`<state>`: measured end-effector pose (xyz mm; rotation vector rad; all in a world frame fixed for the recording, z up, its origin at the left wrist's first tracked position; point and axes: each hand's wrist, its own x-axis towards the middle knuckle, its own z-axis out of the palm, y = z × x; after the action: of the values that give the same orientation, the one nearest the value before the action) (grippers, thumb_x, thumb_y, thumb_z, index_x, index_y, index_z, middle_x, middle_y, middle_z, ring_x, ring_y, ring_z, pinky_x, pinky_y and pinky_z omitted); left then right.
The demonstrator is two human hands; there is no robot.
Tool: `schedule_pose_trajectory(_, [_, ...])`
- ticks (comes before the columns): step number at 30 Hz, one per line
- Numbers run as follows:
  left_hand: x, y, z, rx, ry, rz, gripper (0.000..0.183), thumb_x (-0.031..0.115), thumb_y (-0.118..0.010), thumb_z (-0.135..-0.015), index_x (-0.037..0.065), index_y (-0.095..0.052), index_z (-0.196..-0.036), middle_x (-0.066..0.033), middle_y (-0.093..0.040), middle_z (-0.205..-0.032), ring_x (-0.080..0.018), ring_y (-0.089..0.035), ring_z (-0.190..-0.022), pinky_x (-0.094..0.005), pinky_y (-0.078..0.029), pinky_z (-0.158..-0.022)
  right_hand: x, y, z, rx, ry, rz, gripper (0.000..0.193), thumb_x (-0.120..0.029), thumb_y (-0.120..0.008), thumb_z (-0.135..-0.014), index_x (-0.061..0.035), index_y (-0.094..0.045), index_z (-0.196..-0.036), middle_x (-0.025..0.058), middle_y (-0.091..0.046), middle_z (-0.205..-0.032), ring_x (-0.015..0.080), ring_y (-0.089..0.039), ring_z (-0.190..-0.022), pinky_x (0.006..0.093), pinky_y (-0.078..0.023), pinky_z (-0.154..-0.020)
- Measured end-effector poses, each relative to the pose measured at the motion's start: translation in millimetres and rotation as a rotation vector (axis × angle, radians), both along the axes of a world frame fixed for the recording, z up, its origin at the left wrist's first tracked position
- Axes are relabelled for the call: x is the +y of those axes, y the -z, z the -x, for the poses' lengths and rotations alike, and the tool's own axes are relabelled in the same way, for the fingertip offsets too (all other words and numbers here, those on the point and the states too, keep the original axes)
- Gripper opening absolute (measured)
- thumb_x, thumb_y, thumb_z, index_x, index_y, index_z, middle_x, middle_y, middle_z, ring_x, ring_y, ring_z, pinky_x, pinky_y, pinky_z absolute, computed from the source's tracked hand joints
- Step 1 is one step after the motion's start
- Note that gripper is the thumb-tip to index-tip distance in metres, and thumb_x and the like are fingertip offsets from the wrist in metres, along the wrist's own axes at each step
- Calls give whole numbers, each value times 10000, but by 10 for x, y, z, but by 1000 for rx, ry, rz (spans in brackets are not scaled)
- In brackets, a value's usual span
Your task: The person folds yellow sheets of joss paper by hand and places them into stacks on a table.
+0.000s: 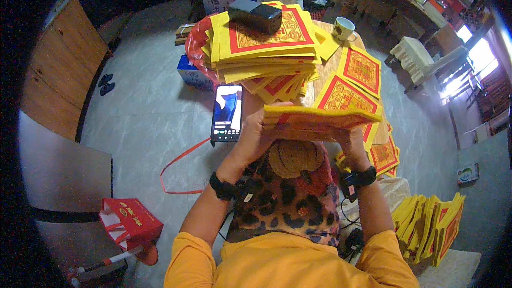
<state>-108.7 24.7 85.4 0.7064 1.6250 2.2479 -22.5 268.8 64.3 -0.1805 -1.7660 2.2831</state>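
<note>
A thin stack of yellow joss paper (314, 120) with red print is held up, edge toward me, above my lap. My left hand (257, 134) closes on its left end and my right hand (350, 141) on its right end; some fingers are hidden behind the sheets. Just beyond lies a tall, uneven pile of joss paper (261, 58) on the round wooden table (332, 66). Loose printed sheets (349, 96) overlap along the table's right side. Beside my left hand a phone (228, 112) with a lit screen leans near the table's edge.
On the big pile rests a black box-shaped device (256, 15). A mug (343, 28) stands at the table's far right. Folded yellow paper bundles (429, 226) stand low on my right. A red bag (130, 223) is on the left, blue boxes (193, 72) beside the table.
</note>
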Motion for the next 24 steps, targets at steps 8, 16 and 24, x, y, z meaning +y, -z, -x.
schedule_pose_trajectory(8, [-70, 89, 84, 368, 6, 350, 336, 14, -701, -838, 30, -635, -1166, -78, -692, -1084, -135, -618, -974, -303, -500, -866, -67, -59, 59, 9, -44, 44, 497, -107, -721, -853, -43, -502, -1295, 85, -593, -1240, 196, -578, -1100, 363, -503, -901])
schedule_pose_trajectory(16, [-32, 218, 78, 353, 76, 230, 319, 44, -706, -851, 24, -634, -1160, -51, -685, -1067, -125, -607, -957, -293, -499, -854, 42, 112, 48, -53, -12, -11, 463, -53, -695, -857, -59, -520, -1285, 72, -596, -1230, 203, -586, -1092, 374, -519, -900])
schedule_pose_trajectory(24, [18, 560, 59, 87, 91, 109, 297, 43, -692, -864, 14, -631, -1153, -56, -681, -1077, -134, -602, -966, -304, -497, -858, 45, 183, 21, 32, -109, -172, 461, 8, -639, -882, -70, -500, -1315, 73, -594, -1231, 210, -575, -1115, 366, -522, -904])
